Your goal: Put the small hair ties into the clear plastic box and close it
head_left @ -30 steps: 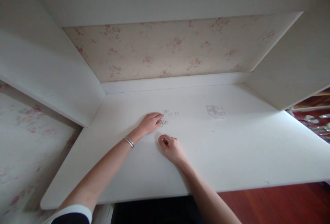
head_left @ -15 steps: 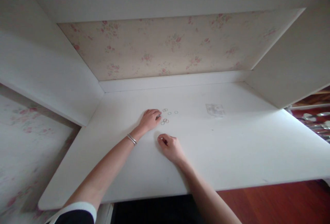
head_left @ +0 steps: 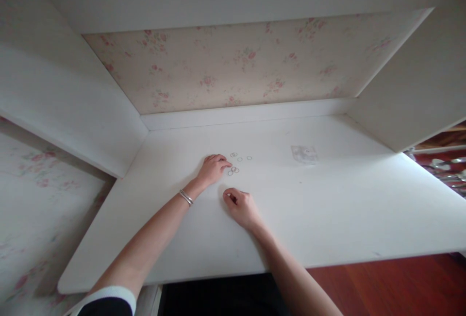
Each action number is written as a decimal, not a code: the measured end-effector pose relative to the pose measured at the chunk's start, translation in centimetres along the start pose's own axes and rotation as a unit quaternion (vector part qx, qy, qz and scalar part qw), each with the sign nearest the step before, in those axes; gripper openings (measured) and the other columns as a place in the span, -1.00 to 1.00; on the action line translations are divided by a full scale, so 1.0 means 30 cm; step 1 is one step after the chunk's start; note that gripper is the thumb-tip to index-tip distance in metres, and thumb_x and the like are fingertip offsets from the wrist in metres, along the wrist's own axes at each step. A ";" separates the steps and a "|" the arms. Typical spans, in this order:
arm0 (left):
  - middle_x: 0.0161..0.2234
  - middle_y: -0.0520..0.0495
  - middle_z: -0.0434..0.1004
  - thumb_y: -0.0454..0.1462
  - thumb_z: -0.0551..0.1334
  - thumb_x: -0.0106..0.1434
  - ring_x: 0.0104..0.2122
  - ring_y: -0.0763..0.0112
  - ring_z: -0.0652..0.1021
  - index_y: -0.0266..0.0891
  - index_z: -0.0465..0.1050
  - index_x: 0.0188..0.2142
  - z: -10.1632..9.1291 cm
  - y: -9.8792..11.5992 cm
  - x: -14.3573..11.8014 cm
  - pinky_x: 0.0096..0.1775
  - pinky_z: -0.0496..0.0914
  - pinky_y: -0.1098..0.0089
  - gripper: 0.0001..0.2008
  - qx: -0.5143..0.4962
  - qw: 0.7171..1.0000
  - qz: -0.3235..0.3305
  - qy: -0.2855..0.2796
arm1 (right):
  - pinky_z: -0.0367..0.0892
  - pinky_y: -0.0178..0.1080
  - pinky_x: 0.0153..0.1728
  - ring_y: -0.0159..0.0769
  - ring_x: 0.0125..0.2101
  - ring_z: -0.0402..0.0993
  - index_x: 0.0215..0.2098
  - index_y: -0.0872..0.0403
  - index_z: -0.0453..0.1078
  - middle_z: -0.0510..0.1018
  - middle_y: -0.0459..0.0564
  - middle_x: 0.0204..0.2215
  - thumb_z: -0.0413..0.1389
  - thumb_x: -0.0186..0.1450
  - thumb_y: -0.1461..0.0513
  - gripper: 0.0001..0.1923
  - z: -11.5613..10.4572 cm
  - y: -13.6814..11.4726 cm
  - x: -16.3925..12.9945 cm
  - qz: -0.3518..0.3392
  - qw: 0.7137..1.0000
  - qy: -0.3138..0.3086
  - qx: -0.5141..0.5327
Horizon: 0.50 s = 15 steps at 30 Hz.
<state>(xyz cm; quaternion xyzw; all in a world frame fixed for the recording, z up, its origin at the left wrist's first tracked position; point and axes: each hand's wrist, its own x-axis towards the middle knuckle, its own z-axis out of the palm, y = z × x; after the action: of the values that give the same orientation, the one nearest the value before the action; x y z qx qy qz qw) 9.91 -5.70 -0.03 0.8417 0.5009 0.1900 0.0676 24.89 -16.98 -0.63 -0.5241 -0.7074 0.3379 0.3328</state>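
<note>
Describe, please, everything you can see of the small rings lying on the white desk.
The small rings are thin, pale hoops that look like metal, lying flat and loosely scattered on the white desk, toward its back. A few sit close together by the left hand, whose fingertips reach their edge; whether they touch is too small to tell. The others lie apart, to the right. The right hand rests nearer the front, clear of them.

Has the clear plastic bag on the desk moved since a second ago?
No. The clear plastic bag lies at the same distance right of the small rings and in front of the back ledge; only the camera shifted slightly.
</note>
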 end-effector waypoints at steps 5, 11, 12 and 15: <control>-0.16 -0.01 0.49 -0.26 0.14 0.24 -0.12 0.34 0.45 -0.05 0.52 -0.22 -0.009 0.000 0.003 0.02 0.24 0.28 -0.81 -0.004 1.000 -0.019 -0.006 | 0.12 -0.42 -0.51 -0.45 -0.59 0.28 -0.33 0.03 0.43 0.44 -0.13 -0.59 -0.07 0.28 0.19 -0.76 -0.001 -0.003 -0.001 -0.003 1.000 0.000 0.001; -0.15 -0.04 0.48 -0.17 0.18 0.21 -0.11 0.28 0.44 -0.10 0.50 -0.19 -0.005 -0.006 0.023 0.03 0.25 0.25 -0.79 0.018 0.999 -0.028 -0.004 | 0.12 -0.43 -0.50 -0.45 -0.57 0.30 -0.34 0.03 0.43 0.46 -0.11 -0.56 -0.07 0.28 0.19 -0.76 0.003 0.001 -0.001 -0.010 1.000 0.004 0.004; -0.14 -0.04 0.47 -0.16 0.18 0.21 -0.11 0.28 0.44 -0.10 0.49 -0.17 -0.001 -0.007 0.027 0.03 0.25 0.26 -0.78 0.021 0.999 -0.030 -0.005 | 0.12 -0.43 -0.50 -0.45 -0.57 0.29 -0.34 0.04 0.43 0.46 -0.11 -0.57 -0.07 0.28 0.19 -0.75 0.003 0.001 -0.002 -0.008 1.000 0.004 0.004; -0.08 -0.06 0.43 -0.19 0.14 0.24 -0.08 0.31 0.43 -0.14 0.46 -0.11 0.006 -0.019 0.036 0.04 0.26 0.31 -0.75 0.009 0.999 -0.029 0.012 | 0.12 -0.43 -0.51 -0.45 -0.58 0.28 -0.34 0.05 0.44 0.45 -0.11 -0.58 -0.07 0.28 0.18 -0.75 0.003 0.001 -0.005 -0.004 1.000 0.003 0.003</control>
<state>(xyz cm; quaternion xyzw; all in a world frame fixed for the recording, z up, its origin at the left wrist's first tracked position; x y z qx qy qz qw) 9.98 -4.48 -0.09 0.8253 0.5273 0.1931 0.0593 24.88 -17.14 -0.71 -0.5214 -0.7073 0.3369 0.3383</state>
